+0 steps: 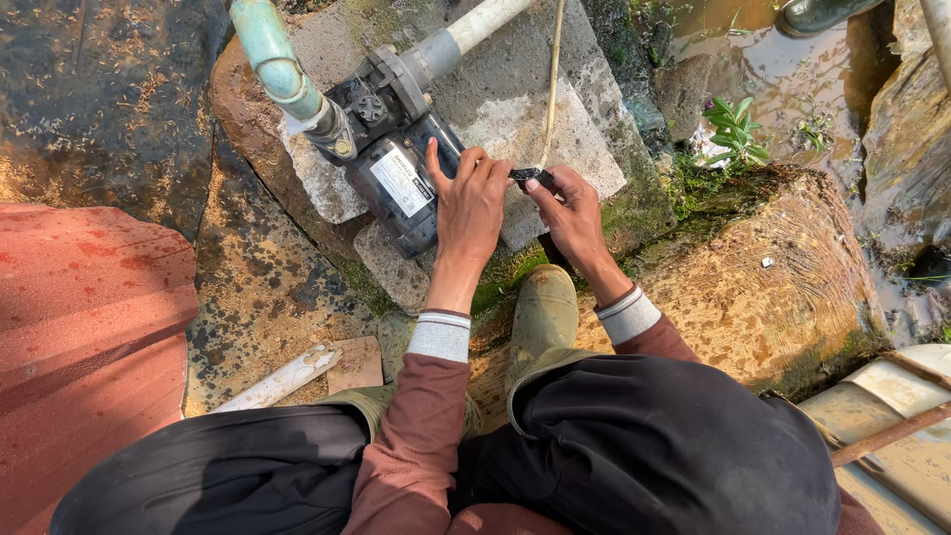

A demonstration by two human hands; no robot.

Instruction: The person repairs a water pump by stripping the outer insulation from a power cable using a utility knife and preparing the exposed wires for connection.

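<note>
We pinch a small black plug (pixel 531 176) between both hands: left hand (pixel 474 203) and right hand (pixel 573 213) closed on its ends. It looks light and stiff, its cord (pixel 551 89) limp, beside the heavy pump (pixel 401 183).

The pump (pixel 401 183) is coloured dark blue-black, with a white label on top. A pale green pipe (pixel 272 59) and a grey-and-white pipe (pixel 461 35) are joined to it. The slab (pixel 515 109) beneath is grey — mottled with green moss. A small black part (pixel 528 175) is seen between the hands. The sleeves (pixel 421 426) are maroon, cuffed in grey — a rust-red sheet (pixel 84 327) is seen nearby.
</note>
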